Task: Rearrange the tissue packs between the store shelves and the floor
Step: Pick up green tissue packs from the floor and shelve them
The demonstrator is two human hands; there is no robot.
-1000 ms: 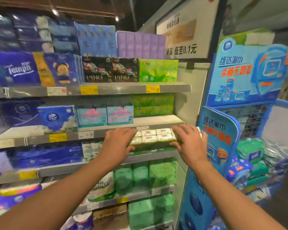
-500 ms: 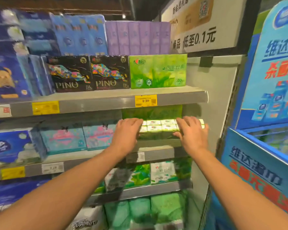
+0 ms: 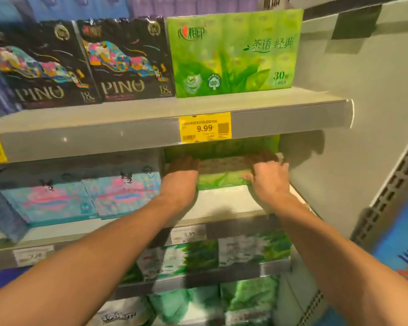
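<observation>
A green tissue pack (image 3: 222, 175) lies on the middle shelf (image 3: 222, 205), under the shelf above, with its back against more green packs (image 3: 222, 147). My left hand (image 3: 180, 177) grips its left end. My right hand (image 3: 267, 178) grips its right end, fingers curled over the top. The pack's bottom rests on the shelf board. A large green tissue pack (image 3: 233, 52) stands on the upper shelf (image 3: 151, 128).
Two black PINO packs (image 3: 85, 62) stand left of it. Teal and pink packs (image 3: 85, 196) sit left of my hands. Lower shelves hold green and white packs (image 3: 212, 255). A grey side wall (image 3: 353, 137) and a blue display (image 3: 400, 250) close off the right.
My hands have carried the green pack forward from in front of the shelf edge into the middle shelf. The camera has moved closer to the shelves.
</observation>
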